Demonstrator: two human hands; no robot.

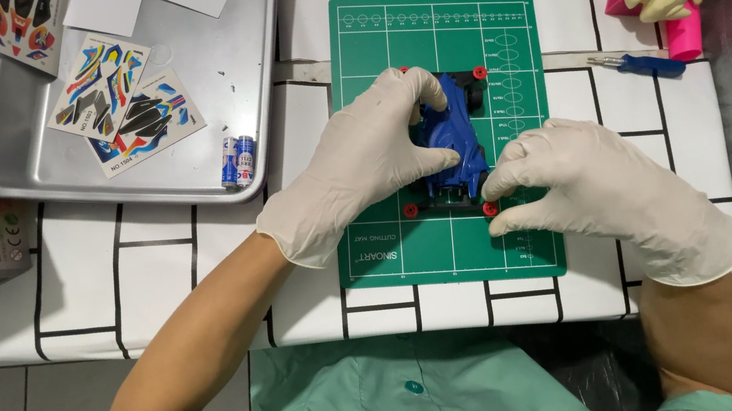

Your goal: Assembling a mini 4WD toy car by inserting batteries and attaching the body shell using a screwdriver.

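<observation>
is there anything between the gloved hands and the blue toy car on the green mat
Nothing visible. The left hand lies over the blue toy car with its fingers on the body, and the right hand touches its near end with the fingertips. The car sits on the green cutting mat, with nothing else beside it.

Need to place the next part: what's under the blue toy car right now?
The blue toy car sits on a green cutting mat, itself on the tiled tablecloth. Gloved left hand and right hand cover its sides; the underside is hidden.

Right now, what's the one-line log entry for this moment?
left hand: grips toy car | right hand: pinches car's near end | car on green mat | batteries in tray
</observation>
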